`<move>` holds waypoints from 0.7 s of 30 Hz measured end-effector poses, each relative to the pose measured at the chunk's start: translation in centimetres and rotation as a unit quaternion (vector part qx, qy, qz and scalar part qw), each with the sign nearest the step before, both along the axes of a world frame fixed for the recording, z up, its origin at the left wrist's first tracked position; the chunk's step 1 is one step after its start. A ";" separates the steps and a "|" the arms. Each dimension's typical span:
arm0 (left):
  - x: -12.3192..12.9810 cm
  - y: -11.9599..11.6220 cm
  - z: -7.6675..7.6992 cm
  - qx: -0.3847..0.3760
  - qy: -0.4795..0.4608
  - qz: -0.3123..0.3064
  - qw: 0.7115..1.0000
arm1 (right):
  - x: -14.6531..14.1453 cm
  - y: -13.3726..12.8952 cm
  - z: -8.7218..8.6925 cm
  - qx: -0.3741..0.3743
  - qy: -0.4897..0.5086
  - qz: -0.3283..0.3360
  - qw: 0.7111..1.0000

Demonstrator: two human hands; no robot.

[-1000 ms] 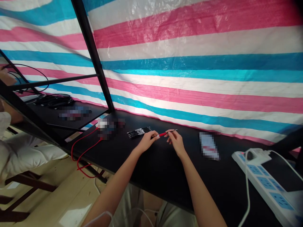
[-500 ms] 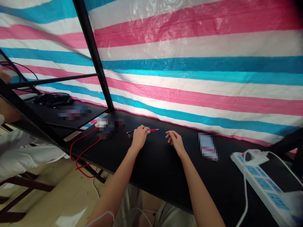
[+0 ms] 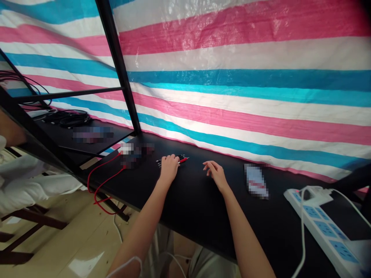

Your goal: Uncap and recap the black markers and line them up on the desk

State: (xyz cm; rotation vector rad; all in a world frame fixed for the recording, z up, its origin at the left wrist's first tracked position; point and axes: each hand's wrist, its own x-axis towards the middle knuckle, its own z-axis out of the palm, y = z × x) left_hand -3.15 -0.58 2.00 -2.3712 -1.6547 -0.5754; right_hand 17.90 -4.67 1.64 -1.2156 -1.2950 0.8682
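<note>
My left hand (image 3: pixel 169 168) rests on the black desk with its fingers curled over a red pen (image 3: pixel 183 160). Several black pens (image 3: pixel 159 162) lie under and beside the same hand, their ends showing on both sides of it. How the fingertips grip is partly hidden by the back of the hand. To the right, apart from the pens, my right hand (image 3: pixel 214 173) hovers at or just above the desk; its fingers are loosely bent and apart, with nothing in them.
A blurred-out flat object (image 3: pixel 256 181) lies right of my right hand. The white power strip (image 3: pixel 327 229) with cables is at the near right. Red cables (image 3: pixel 101 181) run to blurred items on the left. A black frame post (image 3: pixel 123 73) and striped sheet (image 3: pixel 232 112) stand behind.
My left hand has drawn the red pen leftward, and it now lies close against the black pens. My right hand has hardly moved. The view has shifted slightly.
</note>
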 end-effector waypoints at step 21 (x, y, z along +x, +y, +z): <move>0.1 -0.3 0.2 0.009 -0.026 0.009 1.000 | -0.6 -0.5 0.3 -0.002 -0.031 0.023 0.999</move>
